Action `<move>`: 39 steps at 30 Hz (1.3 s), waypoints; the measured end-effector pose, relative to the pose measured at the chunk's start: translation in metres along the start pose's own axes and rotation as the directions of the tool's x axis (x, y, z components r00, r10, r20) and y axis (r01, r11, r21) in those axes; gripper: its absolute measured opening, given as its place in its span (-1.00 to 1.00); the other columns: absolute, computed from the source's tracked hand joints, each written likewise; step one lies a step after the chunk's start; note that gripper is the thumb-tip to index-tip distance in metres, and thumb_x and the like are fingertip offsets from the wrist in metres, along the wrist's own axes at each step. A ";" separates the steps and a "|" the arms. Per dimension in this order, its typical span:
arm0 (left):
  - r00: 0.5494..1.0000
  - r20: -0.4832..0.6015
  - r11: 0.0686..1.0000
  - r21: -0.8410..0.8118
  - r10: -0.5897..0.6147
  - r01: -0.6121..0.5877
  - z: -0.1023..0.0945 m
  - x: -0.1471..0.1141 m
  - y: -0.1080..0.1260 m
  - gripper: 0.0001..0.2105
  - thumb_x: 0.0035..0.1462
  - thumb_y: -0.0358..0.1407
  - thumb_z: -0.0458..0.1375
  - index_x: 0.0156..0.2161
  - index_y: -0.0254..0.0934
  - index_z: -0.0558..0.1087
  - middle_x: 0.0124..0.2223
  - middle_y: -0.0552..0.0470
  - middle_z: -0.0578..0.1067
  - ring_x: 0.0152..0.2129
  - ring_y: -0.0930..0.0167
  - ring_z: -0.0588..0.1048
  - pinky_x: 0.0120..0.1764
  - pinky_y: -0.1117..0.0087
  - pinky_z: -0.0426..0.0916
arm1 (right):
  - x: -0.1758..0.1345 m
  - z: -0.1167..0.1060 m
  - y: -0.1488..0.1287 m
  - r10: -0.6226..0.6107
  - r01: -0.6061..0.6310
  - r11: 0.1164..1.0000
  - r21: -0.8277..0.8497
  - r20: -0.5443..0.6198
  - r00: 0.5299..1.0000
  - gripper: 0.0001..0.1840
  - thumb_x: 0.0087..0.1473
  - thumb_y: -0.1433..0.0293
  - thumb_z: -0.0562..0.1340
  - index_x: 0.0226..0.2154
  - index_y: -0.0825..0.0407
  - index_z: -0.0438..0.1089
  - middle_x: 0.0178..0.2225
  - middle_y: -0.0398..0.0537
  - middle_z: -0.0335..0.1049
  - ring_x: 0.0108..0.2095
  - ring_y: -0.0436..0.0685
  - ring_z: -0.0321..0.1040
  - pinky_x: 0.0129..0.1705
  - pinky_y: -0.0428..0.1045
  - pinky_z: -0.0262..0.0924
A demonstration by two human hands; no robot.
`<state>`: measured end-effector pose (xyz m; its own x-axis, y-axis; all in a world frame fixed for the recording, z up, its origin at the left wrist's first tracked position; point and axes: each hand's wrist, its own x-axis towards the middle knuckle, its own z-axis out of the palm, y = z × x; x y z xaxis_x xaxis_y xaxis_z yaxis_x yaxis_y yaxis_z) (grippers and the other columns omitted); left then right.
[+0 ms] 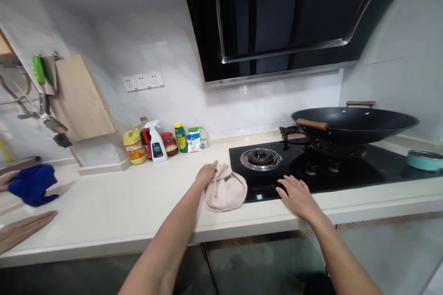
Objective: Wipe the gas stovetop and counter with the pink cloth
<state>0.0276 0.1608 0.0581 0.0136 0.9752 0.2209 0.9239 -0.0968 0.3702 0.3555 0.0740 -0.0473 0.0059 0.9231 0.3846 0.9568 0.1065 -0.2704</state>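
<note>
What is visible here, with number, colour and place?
Pink cloth: 1, pink, by stove
Stove: 1, black, in counter
Wok: 1, black, on stove
Container: 1, turquoise, far right
Range hood: 1, black, overhead
Sockets: 3, white, wall
Bottles, jar, packets: several, mixed, counter
Board: 1, tan, hanging left
Utensils: several, mixed, beside board
Counter: 1, white, centre
Cabinets: several, grey, below
Blue cloth: 1, blue, left
Co-worker's hands: 2, bare, far left
Left hand: 1, bare, gripping pink cloth
Right hand: 1, bare, at stove

No legible lettering anywhere.
</note>
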 end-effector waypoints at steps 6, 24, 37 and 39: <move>0.967 -0.244 0.997 -0.017 -0.076 0.074 -0.005 -0.028 -0.007 -0.55 0.40 -0.19 -0.29 0.16 -0.24 0.34 0.09 -0.24 0.43 0.09 0.16 0.40 0.07 0.11 0.25 | 0.000 -0.002 -0.003 -0.007 0.007 0.999 0.038 0.001 1.000 -0.47 0.31 0.17 -0.04 0.16 0.03 0.37 0.30 0.11 0.19 0.35 0.31 0.00 0.35 0.28 -0.18; 0.992 -0.019 0.955 0.268 -0.125 0.125 0.041 0.016 -0.005 -0.35 0.14 0.27 -0.05 0.17 -0.03 0.43 0.29 -0.24 0.25 0.18 -0.18 0.21 0.11 -0.22 0.08 | 0.000 -0.003 0.000 -0.007 0.007 0.994 0.105 0.003 1.000 -0.47 0.30 0.16 -0.02 0.15 0.03 0.39 0.31 0.10 0.19 0.36 0.30 -0.03 0.37 0.29 -0.22; 0.981 -0.189 0.997 -0.068 -0.039 0.027 0.039 0.032 -0.021 -0.64 0.29 -0.18 -0.09 -0.11 -0.23 0.54 -0.02 -0.17 0.52 -0.03 0.13 0.44 -0.01 0.12 0.30 | 0.003 0.001 0.001 -0.007 0.011 0.993 0.114 -0.039 0.999 -0.49 0.28 0.14 0.00 0.09 -0.01 0.43 0.26 0.06 0.26 0.33 0.31 0.05 0.34 0.30 -0.13; 0.979 -0.205 0.987 -0.161 -0.003 -0.031 0.042 0.032 -0.014 -0.59 0.33 -0.19 -0.17 -0.11 -0.25 0.52 -0.08 -0.11 0.55 -0.09 0.24 0.48 -0.04 0.25 0.35 | 0.004 0.003 0.002 -0.012 0.018 0.993 0.116 -0.046 0.999 -0.50 0.27 0.14 0.00 0.08 -0.03 0.44 0.25 0.05 0.27 0.33 0.32 0.06 0.33 0.31 -0.12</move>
<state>0.0314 0.2019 0.0225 -0.0675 0.9141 0.3999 0.8495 -0.1575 0.5035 0.3569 0.0790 -0.0486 0.0077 0.9035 0.4284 0.9167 0.1648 -0.3640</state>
